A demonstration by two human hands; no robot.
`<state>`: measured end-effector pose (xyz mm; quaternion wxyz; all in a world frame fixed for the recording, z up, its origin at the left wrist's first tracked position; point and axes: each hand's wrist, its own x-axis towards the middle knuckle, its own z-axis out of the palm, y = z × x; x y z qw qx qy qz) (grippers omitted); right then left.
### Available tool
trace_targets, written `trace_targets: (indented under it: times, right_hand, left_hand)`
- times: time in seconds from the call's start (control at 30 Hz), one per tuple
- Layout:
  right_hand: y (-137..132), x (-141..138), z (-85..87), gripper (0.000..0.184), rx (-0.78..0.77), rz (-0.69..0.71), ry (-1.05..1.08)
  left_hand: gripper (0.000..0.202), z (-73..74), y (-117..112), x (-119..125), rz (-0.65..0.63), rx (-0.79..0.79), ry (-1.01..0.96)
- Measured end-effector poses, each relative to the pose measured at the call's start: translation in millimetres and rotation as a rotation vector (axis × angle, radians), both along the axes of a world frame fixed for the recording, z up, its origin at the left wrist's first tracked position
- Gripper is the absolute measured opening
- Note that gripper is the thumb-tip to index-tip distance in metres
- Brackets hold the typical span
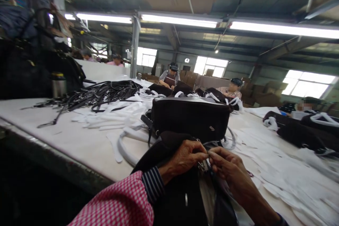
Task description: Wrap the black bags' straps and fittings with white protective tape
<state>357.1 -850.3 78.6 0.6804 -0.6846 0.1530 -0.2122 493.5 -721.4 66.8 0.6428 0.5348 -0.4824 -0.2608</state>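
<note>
Left hand point(182, 158) and right hand point(227, 171) both pinching metal clasp point(202, 165) on black bag point(180, 197), dark bag point(190, 120) just ahead on white-covered counter point(60, 141)

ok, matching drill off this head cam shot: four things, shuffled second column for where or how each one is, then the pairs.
Things:
1. left hand
2. steel flask
3. black straps
4. dark bag

Places and states:
A. heaped in a tangle, metal fittings showing
B. coming out of a pink checked sleeve
C. standing at the far left of the table
D. standing on the table just beyond the hands

Pairs: 1-B, 2-C, 3-A, 4-D
</note>
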Motion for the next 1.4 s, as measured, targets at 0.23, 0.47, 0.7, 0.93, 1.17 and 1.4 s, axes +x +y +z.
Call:
trace_targets:
  times: [0.23, 0.47, 0.7, 0.93, 1.17, 1.4]
  right_hand:
    - [5, -2, 5.0, 0.040, 0.109, -0.046, 0.012]
    - [4, -1, 1.3, 0.037, 0.110, -0.059, 0.013]
    - [7, 0, 2.1, 0.034, 0.039, -0.036, -0.047]
    - [8, -4, 6.9, 0.027, -0.174, -0.035, -0.018]
    - [13, -8, 5.0, 0.029, -0.480, -0.125, 0.008]
    - [-10, -8, -8.4, 0.024, -0.776, -0.107, 0.043]
  left_hand:
    - [0.024, -0.2, -2, -1, 0.006, -0.002, 0.034]
    - [0.020, 3.2, 1, -3, 0.020, 0.000, 0.027]
    - [0.026, 6.2, 3, -2, -0.010, -0.002, 0.016]
    - [0.025, 6.5, 4, 0, 0.002, 0.038, -0.084]
    - [0.015, 4.2, 1, -1, 0.071, 0.019, -0.164]
    - [0.002, -1.9, -6, 3, 0.119, 0.078, -0.241]
